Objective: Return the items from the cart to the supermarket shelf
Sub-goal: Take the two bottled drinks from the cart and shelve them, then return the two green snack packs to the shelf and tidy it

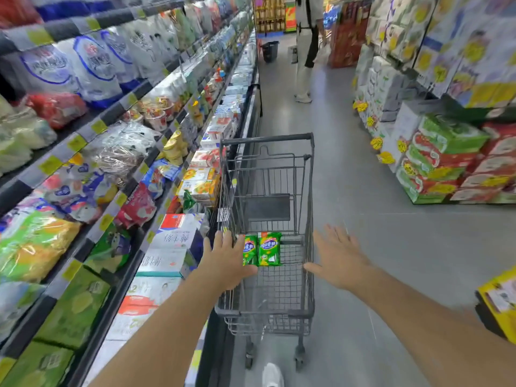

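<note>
Closest to us, two bare arms reach forward over a grey wire shopping cart (pixel 268 275). The left hand (pixel 227 259) is spread flat with straight fingers, over the cart's left side. It holds nothing. The right hand (pixel 336 256) is spread flat too, and its thumb is at the cart's right rim. It also holds nothing.

Down in the cart basket, two small green snack packs (pixel 264 248) lie side by side, near the left hand. The left pack is partly hidden behind that hand. These look like the things to put back.

Just left of the cart runs a long supermarket shelf (pixel 117 202) full of bags and boxes. I cannot tell yet which spot the green packs belong in.

To do this step well, the left hand should go down into the basket and take one pack around its middle, not by a corner, so it does not slip. Then look for the same green packs on the shelf.

Farther off, a person in light trousers (pixel 305 51) stands in the aisle.
</note>
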Tool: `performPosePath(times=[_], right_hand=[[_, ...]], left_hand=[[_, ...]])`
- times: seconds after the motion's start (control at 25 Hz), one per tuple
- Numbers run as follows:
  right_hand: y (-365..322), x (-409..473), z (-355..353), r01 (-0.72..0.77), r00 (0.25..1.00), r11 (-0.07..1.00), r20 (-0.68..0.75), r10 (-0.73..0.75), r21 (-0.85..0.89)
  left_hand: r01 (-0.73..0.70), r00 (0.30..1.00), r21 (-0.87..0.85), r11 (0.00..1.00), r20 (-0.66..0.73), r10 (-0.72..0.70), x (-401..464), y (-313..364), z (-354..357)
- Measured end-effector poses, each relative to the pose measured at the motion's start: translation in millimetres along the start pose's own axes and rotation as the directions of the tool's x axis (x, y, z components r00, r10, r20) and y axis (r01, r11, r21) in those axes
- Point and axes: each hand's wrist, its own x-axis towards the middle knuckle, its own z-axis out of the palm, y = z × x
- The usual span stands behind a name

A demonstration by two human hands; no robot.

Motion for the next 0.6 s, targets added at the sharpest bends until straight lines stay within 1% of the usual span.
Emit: performPosePath(times=[0.12, 0.24, 0.32, 0.44, 0.52, 0.6], right_hand=[[3.1, 50.3, 13.9, -0.005, 0.998, 1.0, 0.058, 0.006, -0.013], [-0.3, 118.4, 29.4, -0.026, 0.993, 1.0, 0.118, 0.024, 0.014], [-1.5, 163.4, 42.8, -0.034, 0.989, 0.999, 0.147, 0.029, 0.034], [-1.3, 225.2, 69.4, -0.074, 0.979, 0.995, 0.193, 0.059, 0.071], [-1.6, 272.1, 94.6, -0.116, 0.971, 0.984, 0.225, 0.084, 0.133], [-0.5, 318.8, 128.8, -0.249, 0.938, 0.923, 0.309, 0.155, 0.293]], left_hand=[[-0.054, 0.997, -0.008, 0.998, 0.053, 0.055, 63.5, 2.5, 11.5], [-0.084, 0.992, -0.067, 0.994, 0.093, 0.09, 136.5, -9.1, 25.6], [-0.078, 0.983, -0.116, 0.99, 0.155, 0.095, 183.8, -17.9, 44.1], [-0.062, 0.963, -0.136, 0.989, 0.253, 0.095, 244.2, -24.7, 80.3], [-0.02, 0.957, -0.19, 0.982, 0.281, 0.074, 285.1, -25.7, 110.0], [0.02, 0.952, -0.245, 0.969, 0.302, 0.057, 324.2, -24.5, 142.4]])
